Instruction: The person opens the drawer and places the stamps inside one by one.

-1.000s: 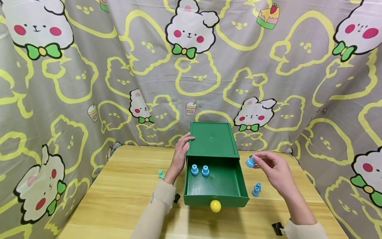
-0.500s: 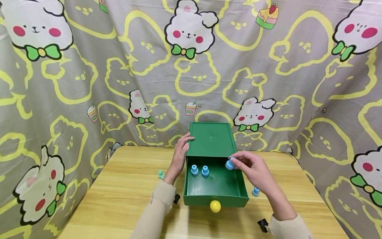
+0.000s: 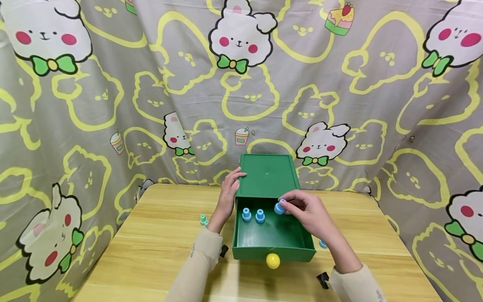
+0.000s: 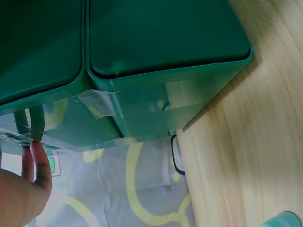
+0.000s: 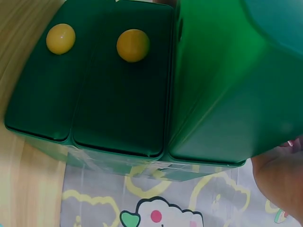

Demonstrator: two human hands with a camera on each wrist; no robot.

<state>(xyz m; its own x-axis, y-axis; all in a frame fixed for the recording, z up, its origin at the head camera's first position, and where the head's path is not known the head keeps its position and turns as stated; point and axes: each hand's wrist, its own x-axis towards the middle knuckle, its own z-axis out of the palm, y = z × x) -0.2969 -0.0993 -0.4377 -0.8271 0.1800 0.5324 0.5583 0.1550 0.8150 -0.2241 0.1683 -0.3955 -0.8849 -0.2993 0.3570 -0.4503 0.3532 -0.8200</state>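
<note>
My right hand point(image 3: 307, 212) pinches a small blue stepped plastic piece point(image 3: 279, 208) over the back of the pulled-out top drawer point(image 3: 253, 253). Inside that drawer, two similar blue pieces point(image 3: 246, 215) stand upright side by side at the left. My left hand point(image 3: 227, 193) rests against the left side of the green drawer cabinet point(image 3: 267, 176), fingertips at its top edge. In the left wrist view its fingers point(image 4: 41, 165) lie along the taped side wall. The right wrist view shows two lower drawers, closed, each with a yellow knob point(image 5: 133, 46); the held piece is out of that view.
On the wooden table point(image 3: 151, 247), small teal pieces point(image 3: 203, 219) stand left of the cabinet. A blue piece point(image 3: 322, 243) at the right is partly hidden by my right forearm. A patterned curtain point(image 3: 211, 100) hangs behind the table.
My right hand has carried the blue piece leftward, from beside the cabinet to over the open drawer. The left hand has stayed in place.
</note>
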